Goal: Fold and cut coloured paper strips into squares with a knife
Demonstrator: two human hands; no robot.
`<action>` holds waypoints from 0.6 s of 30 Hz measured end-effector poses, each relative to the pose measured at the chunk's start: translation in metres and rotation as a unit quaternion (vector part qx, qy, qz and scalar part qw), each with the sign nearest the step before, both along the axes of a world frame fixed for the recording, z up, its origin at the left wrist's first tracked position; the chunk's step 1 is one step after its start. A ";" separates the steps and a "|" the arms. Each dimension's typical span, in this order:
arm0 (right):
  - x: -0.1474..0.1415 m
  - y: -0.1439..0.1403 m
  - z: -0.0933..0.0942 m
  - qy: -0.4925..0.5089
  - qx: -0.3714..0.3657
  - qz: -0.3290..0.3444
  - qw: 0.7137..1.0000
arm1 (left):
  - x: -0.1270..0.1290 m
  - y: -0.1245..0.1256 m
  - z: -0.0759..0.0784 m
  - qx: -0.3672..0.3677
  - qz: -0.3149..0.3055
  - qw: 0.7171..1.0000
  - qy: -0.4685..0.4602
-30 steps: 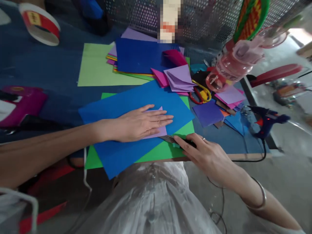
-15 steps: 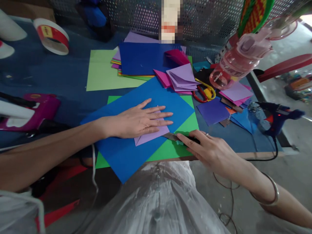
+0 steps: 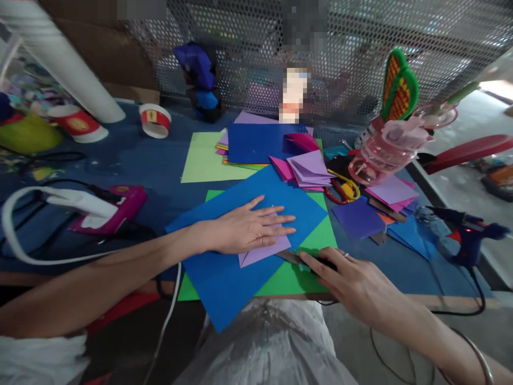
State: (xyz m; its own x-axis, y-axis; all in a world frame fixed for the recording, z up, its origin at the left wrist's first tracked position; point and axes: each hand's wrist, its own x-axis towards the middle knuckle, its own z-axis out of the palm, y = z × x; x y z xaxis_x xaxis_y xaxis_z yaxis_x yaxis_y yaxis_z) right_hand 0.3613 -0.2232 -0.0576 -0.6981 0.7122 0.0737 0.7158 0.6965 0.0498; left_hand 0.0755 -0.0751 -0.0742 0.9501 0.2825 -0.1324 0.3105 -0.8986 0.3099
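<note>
Meanwhile, entry as found: left hand [image 3: 248,230], flat and fingers spread, pressing a folded lilac paper [image 3: 266,251] onto a blue sheet [image 3: 240,272], which lies askew over a green sheet [image 3: 296,275]. Right hand [image 3: 352,280], fingers closed around a dark-handled cutter [image 3: 300,259], its blade tip just beside the lilac paper's near edge. Change over the last second: hands and papers hold the same relation to each other, while the view has lifted to show more of the far table; the cutting stroke reads as barely advanced, if at all. Edges: blue sheet's near corner overhangs the table edge [image 3: 441,298] toward the lap; green sheet ends at it. Open room: bare blue table top to the left, before a pink glue gun [image 3: 120,206]. Right side crowded: scissors [image 3: 340,190], loose purple squares [image 3: 356,216], blue glue gun [image 3: 467,235].
</note>
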 end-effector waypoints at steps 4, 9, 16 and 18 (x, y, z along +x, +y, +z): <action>0.000 0.001 0.004 -0.013 0.006 -0.006 1.000 | -0.001 0.002 -0.005 -0.001 0.009 1.000 -0.016; 0.002 0.006 0.001 -0.031 0.021 -0.003 0.999 | -0.001 0.007 -0.011 0.009 0.031 0.999 -0.004; 0.000 0.010 0.004 -0.024 0.028 0.008 0.999 | -0.003 0.008 -0.015 0.017 0.031 0.999 -0.020; -0.002 0.013 0.005 -0.024 0.032 0.016 0.999 | -0.003 0.008 -0.015 0.017 0.031 0.999 -0.023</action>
